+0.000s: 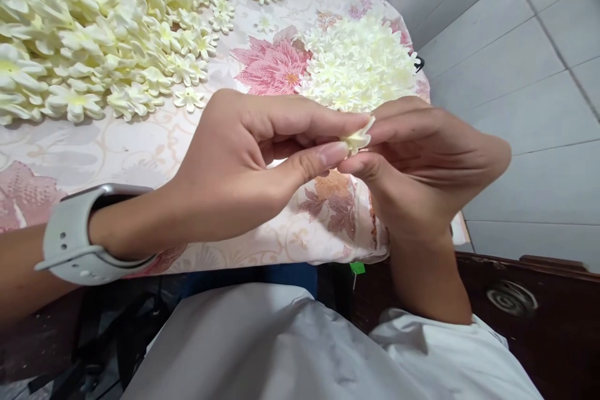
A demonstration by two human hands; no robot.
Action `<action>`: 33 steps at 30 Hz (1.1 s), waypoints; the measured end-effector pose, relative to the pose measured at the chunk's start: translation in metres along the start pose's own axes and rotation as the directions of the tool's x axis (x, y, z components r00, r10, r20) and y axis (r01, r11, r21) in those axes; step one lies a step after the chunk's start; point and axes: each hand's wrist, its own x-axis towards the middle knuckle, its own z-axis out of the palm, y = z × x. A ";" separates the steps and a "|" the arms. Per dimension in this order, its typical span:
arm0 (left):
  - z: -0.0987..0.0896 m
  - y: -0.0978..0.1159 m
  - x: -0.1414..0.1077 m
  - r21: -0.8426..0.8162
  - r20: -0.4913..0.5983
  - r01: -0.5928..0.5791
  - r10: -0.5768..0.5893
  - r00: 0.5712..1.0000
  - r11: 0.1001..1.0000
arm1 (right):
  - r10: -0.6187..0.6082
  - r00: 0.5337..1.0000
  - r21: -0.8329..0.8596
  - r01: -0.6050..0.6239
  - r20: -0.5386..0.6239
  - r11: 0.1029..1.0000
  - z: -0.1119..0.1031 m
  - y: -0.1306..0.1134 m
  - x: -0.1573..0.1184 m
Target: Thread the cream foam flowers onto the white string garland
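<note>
A small pale-yellow flower is pinched between the fingertips of both hands, above the near part of the table. My left hand, with a watch on its wrist, grips the flower from the left between thumb and forefinger. From the right, my right hand closes its thumb and fingers on the same flower. The fingertips cover part of it, so its stem end is hard to make out. Just behind my hands lies a heap of whiter flowers.
A large spread of yellowish flowers covers the far left of the table. The tablecloth has a pink floral print. A tiled wall rises along the right side. Dark wooden furniture stands at the lower right.
</note>
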 end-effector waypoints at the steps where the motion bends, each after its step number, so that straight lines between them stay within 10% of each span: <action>1: -0.001 -0.001 0.001 0.003 0.018 -0.010 0.010 1.000 1.000 | 0.002 1.000 -0.003 -0.002 -0.007 1.000 0.000 0.001 0.000; 8: -0.005 -0.007 0.005 -0.024 0.078 -0.096 0.098 0.992 0.995 | 0.137 0.991 0.039 -0.137 -0.004 0.990 0.003 -0.007 0.000; 33: -0.005 -0.003 0.004 0.015 0.063 -0.013 0.012 0.998 1.000 | -0.043 0.999 0.124 0.039 0.030 0.992 0.000 0.017 0.003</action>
